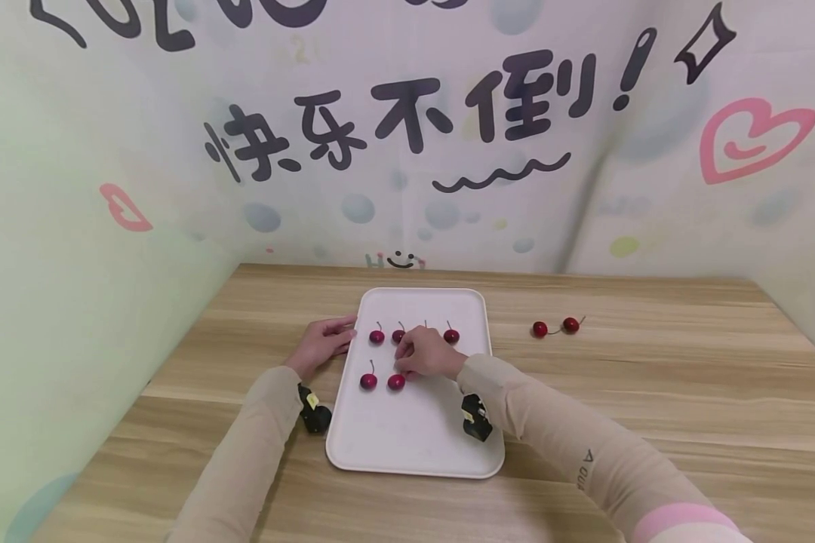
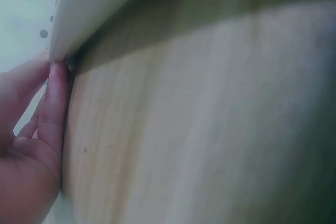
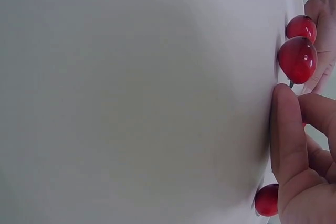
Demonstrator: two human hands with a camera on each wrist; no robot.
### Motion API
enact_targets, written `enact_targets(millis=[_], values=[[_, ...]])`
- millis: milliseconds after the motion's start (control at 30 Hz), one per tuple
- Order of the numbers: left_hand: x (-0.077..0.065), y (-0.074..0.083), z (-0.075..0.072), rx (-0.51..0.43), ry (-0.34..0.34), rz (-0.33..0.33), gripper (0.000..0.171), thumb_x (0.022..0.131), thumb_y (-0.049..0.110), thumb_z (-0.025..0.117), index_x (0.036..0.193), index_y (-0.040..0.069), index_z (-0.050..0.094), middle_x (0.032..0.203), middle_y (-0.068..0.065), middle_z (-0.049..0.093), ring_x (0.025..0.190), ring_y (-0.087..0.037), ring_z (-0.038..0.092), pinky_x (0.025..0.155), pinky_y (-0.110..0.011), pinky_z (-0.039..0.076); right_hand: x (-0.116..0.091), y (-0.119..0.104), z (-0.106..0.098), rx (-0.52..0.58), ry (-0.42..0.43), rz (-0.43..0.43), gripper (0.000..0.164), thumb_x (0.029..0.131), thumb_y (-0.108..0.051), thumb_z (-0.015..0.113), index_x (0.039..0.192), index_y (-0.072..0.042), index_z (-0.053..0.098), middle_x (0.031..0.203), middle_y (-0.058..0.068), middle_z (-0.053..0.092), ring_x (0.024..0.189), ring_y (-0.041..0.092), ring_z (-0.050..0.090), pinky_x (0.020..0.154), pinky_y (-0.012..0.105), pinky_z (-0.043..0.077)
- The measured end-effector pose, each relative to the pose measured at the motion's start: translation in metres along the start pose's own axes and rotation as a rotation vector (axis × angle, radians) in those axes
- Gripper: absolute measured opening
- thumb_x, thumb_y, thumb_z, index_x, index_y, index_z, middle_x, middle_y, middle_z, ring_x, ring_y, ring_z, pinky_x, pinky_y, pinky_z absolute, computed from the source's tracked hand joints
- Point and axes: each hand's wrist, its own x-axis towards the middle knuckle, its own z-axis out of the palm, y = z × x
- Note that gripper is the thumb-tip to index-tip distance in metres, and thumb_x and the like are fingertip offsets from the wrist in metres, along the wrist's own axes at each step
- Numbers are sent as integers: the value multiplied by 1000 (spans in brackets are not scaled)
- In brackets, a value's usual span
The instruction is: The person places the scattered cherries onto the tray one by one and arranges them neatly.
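My right hand (image 1: 429,353) is over the middle of a white tray (image 1: 414,445). Its thumb and fingertips pinch the stem of a red cherry (image 3: 297,60), which sits on the tray as the right cherry (image 1: 396,382) of the front row. To its left lies another cherry (image 1: 368,381). Behind them is a row of cherries with stems pointing away, among them a left one (image 1: 376,336) and a right one (image 1: 451,335); my right hand partly covers this row. My left hand (image 1: 321,345) touches the tray's left edge with its fingers extended, as the left wrist view shows (image 2: 37,114).
Two more cherries, one nearer (image 1: 539,329) and one further right (image 1: 570,325), lie on the wooden table (image 1: 652,362) right of the tray. A printed backdrop (image 1: 380,211) hangs behind the table. Each wrist carries a small black camera.
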Motion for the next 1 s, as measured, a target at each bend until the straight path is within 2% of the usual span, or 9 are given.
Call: enact_targets(millis=[500, 1000], values=[[0, 0, 0, -2, 2, -3, 38, 90, 15, 56, 128, 9, 51, 118, -15, 54, 98, -18, 56, 83, -26, 49, 1, 2, 0, -1, -9, -11, 10, 78, -3, 67, 87, 1, 64, 70, 5, 61, 56, 12, 59, 52, 21, 52], [-2, 3, 1, 11, 10, 1, 38, 90, 13, 56, 127, 10, 51, 112, -14, 54, 95, -18, 56, 82, -25, 50, -6, 4, -6, -14, -34, -26, 9, 81, -6, 66, 88, 0, 65, 68, 3, 61, 58, 12, 58, 54, 21, 52]])
